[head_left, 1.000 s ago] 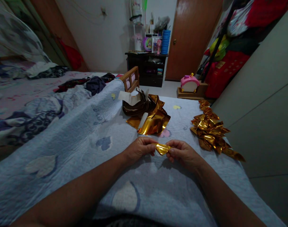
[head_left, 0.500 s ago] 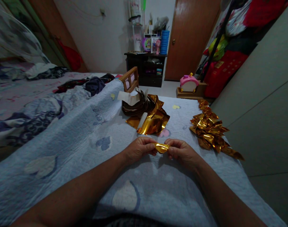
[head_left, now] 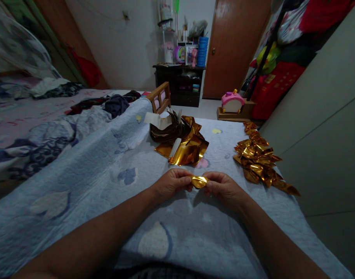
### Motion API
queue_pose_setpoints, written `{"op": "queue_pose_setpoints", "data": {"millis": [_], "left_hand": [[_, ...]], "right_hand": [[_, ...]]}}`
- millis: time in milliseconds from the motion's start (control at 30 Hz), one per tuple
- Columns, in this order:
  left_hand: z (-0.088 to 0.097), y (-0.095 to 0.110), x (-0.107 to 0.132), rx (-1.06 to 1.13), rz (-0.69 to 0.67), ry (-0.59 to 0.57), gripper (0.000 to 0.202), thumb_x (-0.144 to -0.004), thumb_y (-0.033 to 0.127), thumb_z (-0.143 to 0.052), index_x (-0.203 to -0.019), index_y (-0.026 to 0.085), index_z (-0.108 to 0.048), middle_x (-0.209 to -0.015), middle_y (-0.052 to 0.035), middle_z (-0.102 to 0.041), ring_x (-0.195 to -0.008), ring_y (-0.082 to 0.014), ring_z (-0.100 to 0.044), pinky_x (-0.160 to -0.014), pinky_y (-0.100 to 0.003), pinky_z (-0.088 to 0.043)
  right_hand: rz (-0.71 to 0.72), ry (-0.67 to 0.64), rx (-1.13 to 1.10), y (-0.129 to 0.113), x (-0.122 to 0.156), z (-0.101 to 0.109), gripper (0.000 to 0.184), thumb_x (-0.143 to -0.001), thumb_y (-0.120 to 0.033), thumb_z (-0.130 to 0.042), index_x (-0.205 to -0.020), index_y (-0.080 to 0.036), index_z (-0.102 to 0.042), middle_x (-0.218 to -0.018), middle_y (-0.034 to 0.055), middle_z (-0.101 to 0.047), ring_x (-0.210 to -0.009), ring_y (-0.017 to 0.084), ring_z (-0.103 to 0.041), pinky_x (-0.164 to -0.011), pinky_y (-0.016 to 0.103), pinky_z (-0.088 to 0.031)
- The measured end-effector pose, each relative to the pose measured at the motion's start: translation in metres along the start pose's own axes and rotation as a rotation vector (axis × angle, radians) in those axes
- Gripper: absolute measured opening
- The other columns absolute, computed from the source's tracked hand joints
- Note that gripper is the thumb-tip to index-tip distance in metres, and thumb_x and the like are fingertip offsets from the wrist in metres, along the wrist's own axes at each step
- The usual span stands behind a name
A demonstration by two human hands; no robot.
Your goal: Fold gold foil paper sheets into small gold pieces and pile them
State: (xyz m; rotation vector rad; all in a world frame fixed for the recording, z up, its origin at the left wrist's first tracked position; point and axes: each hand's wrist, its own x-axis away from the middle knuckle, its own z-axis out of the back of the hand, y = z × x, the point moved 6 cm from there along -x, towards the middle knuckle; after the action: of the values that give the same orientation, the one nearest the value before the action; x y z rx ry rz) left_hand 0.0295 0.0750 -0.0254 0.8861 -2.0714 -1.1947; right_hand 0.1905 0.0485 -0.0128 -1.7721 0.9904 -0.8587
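Note:
Between my two hands is a small folded piece of gold foil paper (head_left: 199, 181), shiny and boat-shaped, held just above the bed cover. My left hand (head_left: 175, 183) pinches its left end between thumb and fingers. The right end is pinched by my right hand (head_left: 220, 183). Beyond my hands lies a loose stack of gold foil sheets (head_left: 189, 149), some showing brown or white undersides. To the right, a heap of folded gold foil pieces (head_left: 258, 159) runs along the bed's edge.
A light blue quilt (head_left: 148, 209) with heart shapes covers the bed under my arms. Rumpled clothes and bedding (head_left: 49, 139) lie at the left. Past the bed stand a wooden bed rail (head_left: 160, 99), a dark cabinet (head_left: 177, 87) and a pink toy (head_left: 233, 102). A pale panel (head_left: 325, 128) rises on the right.
My right fingers have shifted slightly left along the gold foil piece, and its middle looks a little rounder. The stack and the heap have not moved.

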Motion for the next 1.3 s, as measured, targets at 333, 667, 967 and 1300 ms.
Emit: {"op": "queue_pose_setpoints", "data": {"millis": [333,667,967,1300], "left_hand": [[0.0006,-0.0018,-0.0006,-0.064,0.003,-0.006,0.047,-0.067,0.052,-0.089,-0.086,0.011,-0.079,-0.073,-0.0062,-0.070,-0.064,-0.0126,-0.058,-0.064,-0.024,-0.042],[0.0030,-0.0054,-0.0021,-0.107,-0.004,-0.025,0.047,-0.068,0.055,-0.087,-0.085,0.012,-0.078,-0.070,-0.0056,-0.069,-0.064,-0.0136,-0.057,-0.063,-0.025,-0.042],[-0.0011,-0.0019,-0.0002,-0.107,-0.003,-0.012,0.048,-0.066,0.056,-0.088,-0.084,0.012,-0.078,-0.069,-0.0050,-0.069,-0.061,-0.0121,-0.056,-0.061,-0.024,-0.041],[0.0001,-0.0035,-0.0020,-0.033,0.019,-0.020,0.048,-0.065,0.052,-0.091,-0.085,0.011,-0.079,-0.069,-0.0053,-0.070,-0.060,-0.0114,-0.060,-0.062,-0.022,-0.044]], "right_hand": [[0.013,0.011,0.018,-0.0028,-0.0009,-0.0016,0.031,-0.071,-0.045,-0.088,-0.078,-0.018,-0.075,-0.066,-0.0012,-0.061,-0.059,0.011,-0.045,-0.055,0.026,-0.031],[0.016,0.011,0.008,0.0019,0.0005,0.0030,0.033,-0.072,-0.046,-0.087,-0.078,-0.020,-0.069,-0.065,-0.0025,-0.061,-0.055,0.010,-0.044,-0.053,0.025,-0.028],[-0.007,0.011,-0.034,0.0036,-0.0009,0.0013,0.035,-0.069,-0.044,-0.090,-0.079,-0.020,-0.067,-0.069,-0.0015,-0.065,-0.056,0.010,-0.050,-0.052,0.023,-0.032],[0.005,-0.005,-0.041,-0.0013,0.0006,0.0058,0.030,-0.070,-0.041,-0.090,-0.082,-0.018,-0.074,-0.074,0.0010,-0.068,-0.062,0.012,-0.056,-0.059,0.026,-0.041]]}}
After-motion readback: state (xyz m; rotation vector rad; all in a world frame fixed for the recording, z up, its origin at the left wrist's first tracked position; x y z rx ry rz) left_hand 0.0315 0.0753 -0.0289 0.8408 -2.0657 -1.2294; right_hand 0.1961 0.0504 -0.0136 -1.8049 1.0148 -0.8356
